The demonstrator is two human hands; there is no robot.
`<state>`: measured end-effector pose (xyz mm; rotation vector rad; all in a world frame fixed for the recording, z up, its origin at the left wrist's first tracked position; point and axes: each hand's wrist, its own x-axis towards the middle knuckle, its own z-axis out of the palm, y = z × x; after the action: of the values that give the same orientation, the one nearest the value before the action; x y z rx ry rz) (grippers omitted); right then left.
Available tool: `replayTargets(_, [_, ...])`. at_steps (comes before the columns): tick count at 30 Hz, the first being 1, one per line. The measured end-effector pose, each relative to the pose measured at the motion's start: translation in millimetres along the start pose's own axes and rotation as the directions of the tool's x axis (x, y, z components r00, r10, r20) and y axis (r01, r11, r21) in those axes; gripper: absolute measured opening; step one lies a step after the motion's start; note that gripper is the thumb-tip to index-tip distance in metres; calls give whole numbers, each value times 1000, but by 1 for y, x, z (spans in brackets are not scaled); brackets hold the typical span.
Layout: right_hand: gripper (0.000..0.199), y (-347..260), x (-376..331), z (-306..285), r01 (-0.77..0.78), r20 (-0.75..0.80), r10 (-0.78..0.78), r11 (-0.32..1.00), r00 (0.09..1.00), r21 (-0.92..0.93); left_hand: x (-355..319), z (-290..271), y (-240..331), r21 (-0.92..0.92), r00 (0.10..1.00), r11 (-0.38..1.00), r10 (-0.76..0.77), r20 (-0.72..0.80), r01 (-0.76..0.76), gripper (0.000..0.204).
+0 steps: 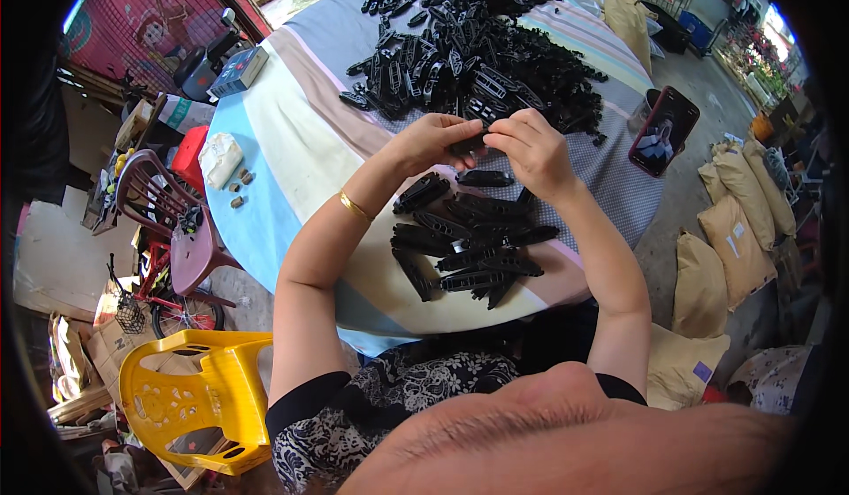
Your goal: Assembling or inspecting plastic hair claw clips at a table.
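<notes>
Above the table's middle, my left hand (pixel 440 141) is closed on a dark elongated plastic piece (pixel 469 144), which its fingers partly cover. My right hand (pixel 533 152) pinches at the right end of the same piece, thumb and index finger pressed together. Any small part in that pinch is too small to make out. Just below my hands lies a loose pile of long black plastic pieces (pixel 473 256), slim and rounded. Beyond them spreads a much larger heap of black plastic parts (pixel 442 61), some of them open frames with slots.
A striped cloth covers the round table (pixel 292 168). A phone (pixel 663 132) leans against a cup at the right edge. A white bag (pixel 220 161) and a box (pixel 239 72) lie left. Yellow chair (pixel 195 398) and purple chair (pixel 190 247) stand left; sacks (pixel 736 252) line the right.
</notes>
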<state>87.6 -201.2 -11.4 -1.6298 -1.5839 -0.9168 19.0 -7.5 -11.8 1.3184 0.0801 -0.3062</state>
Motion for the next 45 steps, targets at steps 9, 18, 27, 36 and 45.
replayTargets(9, [13,0,3,5,-247,-23,253,958,967,142,-8,12,6,407,968,884,249,10,-232,33])
replayTargets(18, [11,18,-14,11,-496,99,539,667,836,557,-3,0,6,-137,980,990,55,193,-28,45])
replayTargets(27, [11,15,-10,11,-359,25,381,845,924,396,-3,3,3,-123,987,992,52,149,-34,41])
replayTargets(36, [21,3,-8,11,-696,313,659,463,684,549,-5,10,4,327,962,905,265,61,-270,39])
replayTargets(45, [25,13,-11,-3,-777,511,586,482,629,404,-15,33,3,686,912,662,410,4,-301,30])
